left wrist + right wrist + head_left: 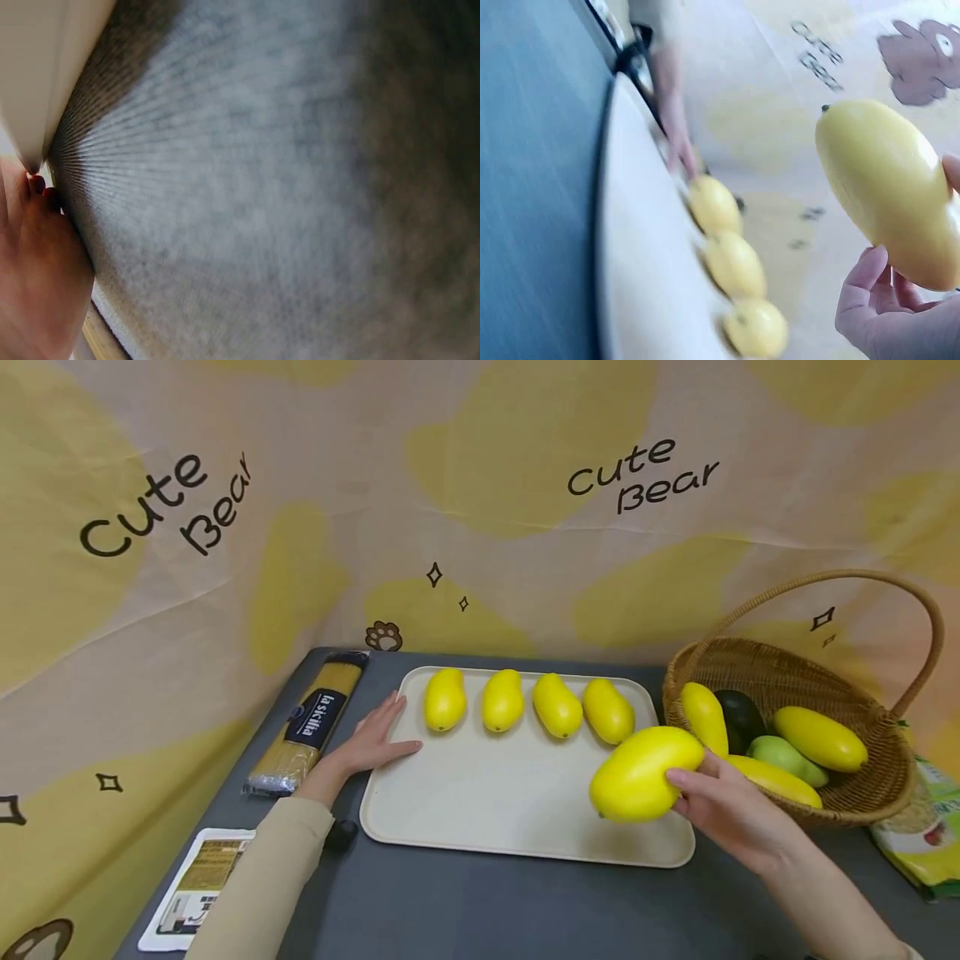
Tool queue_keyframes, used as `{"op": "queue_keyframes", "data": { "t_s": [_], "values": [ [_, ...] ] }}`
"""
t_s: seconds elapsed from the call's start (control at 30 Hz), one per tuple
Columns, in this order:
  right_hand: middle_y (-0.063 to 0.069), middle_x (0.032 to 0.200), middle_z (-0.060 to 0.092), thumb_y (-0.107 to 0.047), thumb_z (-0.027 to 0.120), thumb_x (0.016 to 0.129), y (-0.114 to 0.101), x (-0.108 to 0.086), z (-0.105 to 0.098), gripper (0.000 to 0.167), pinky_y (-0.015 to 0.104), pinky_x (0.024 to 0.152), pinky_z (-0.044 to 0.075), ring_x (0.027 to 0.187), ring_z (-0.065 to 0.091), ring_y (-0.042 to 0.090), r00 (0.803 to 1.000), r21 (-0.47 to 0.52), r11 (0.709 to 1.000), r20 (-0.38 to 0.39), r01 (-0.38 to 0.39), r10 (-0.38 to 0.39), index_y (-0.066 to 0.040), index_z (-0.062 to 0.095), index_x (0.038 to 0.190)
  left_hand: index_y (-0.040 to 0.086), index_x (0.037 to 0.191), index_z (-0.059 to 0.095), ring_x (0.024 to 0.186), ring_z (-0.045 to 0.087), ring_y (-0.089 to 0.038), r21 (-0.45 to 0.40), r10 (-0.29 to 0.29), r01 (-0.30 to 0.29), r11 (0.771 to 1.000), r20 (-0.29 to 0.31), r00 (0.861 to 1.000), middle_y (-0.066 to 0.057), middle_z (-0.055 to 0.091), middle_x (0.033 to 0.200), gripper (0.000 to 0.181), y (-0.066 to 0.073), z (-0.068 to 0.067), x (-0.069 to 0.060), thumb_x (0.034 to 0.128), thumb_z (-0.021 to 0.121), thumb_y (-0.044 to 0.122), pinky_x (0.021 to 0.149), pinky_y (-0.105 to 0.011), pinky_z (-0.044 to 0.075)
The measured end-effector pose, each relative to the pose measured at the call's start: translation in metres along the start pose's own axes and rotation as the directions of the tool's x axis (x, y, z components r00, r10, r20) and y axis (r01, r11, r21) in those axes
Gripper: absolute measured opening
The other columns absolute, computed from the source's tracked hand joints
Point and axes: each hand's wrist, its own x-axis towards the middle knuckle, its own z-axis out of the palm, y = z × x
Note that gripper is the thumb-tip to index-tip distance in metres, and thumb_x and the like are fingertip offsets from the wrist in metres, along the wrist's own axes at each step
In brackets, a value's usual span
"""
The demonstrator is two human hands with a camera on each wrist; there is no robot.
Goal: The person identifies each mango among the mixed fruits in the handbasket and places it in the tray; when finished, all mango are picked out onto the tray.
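Observation:
My right hand (738, 806) holds a yellow mango (645, 774) by one end, thumb on the near side, above the right part of a cream tray (480, 802). The right wrist view shows the same mango (885, 191) between thumb and fingers. Several more mangoes stand in a row along the tray's back edge, the leftmost mango (446, 700) nearest my left hand. My left hand (375, 739) rests on the tray's left rim with its fingers spread. In the left wrist view only part of that hand (41, 277) shows, beside the blurred grey tabletop.
Right of the tray stands a wicker basket (877, 793) with a tall handle, holding yellow fruit, a dark fruit (738, 720) and a green fruit (783, 760). A spaghetti pack (311, 727) and a white-edged package (198, 885) lie left. A green-and-white bag (926, 835) sits far right.

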Motion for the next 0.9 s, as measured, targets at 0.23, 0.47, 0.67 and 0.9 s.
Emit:
{"op": "queue_keyframes", "data": {
  "t_s": [0.23, 0.47, 0.67, 0.9],
  "values": [
    [0.002, 0.112, 0.058, -0.013, 0.053, 0.100, 0.037, 0.040, 0.048, 0.026, 0.030, 0.094, 0.047, 0.100, 0.057, 0.017, 0.990, -0.013, 0.991, -0.048, -0.134, 0.133, -0.007, 0.043, 0.123, 0.002, 0.156, 0.012, 0.147, 0.003, -0.040, -0.010, -0.002, 0.002, 1.000, 0.005, 1.000, -0.018, 0.000, 0.162, 0.092, 0.010, -0.001, 0.001, 0.0909, 0.062, 0.045, 0.114, -0.060, -0.001],
    [0.005, 0.111, 0.059, -0.014, 0.063, 0.094, 0.069, 0.078, 0.074, 0.046, 0.032, 0.093, 0.048, 0.098, 0.058, 0.019, 0.976, -0.007, 0.980, -0.095, -0.197, 0.195, 0.000, 0.041, 0.131, 0.000, 0.155, 0.011, 0.147, 0.002, -0.039, -0.005, -0.004, 0.004, 1.000, 0.009, 1.000, -0.020, 0.000, 0.162, 0.092, 0.012, 0.001, 0.001, 0.0912, 0.061, 0.044, 0.114, -0.060, -0.001],
    [0.009, 0.115, 0.061, -0.015, 0.068, 0.090, 0.089, 0.107, 0.087, 0.062, 0.033, 0.092, 0.051, 0.099, 0.062, 0.019, 0.971, -0.015, 0.977, -0.112, -0.213, 0.210, 0.003, 0.034, 0.138, 0.001, 0.156, 0.011, 0.148, 0.002, -0.038, -0.005, -0.005, 0.005, 1.000, 0.005, 1.000, -0.020, -0.001, 0.162, 0.092, 0.009, -0.001, 0.000, 0.0911, 0.061, 0.044, 0.114, -0.059, -0.001],
    [0.016, 0.125, 0.058, -0.014, 0.071, 0.088, 0.105, 0.133, 0.104, 0.069, 0.034, 0.095, 0.050, 0.103, 0.061, 0.021, 0.972, -0.038, 0.976, -0.106, -0.213, 0.209, 0.000, 0.031, 0.142, 0.002, 0.156, 0.011, 0.148, 0.003, -0.038, -0.010, -0.008, 0.008, 1.000, 0.004, 1.000, -0.019, 0.000, 0.162, 0.093, 0.004, -0.003, -0.002, 0.0905, 0.062, 0.045, 0.115, -0.059, -0.001]
  ]
}}
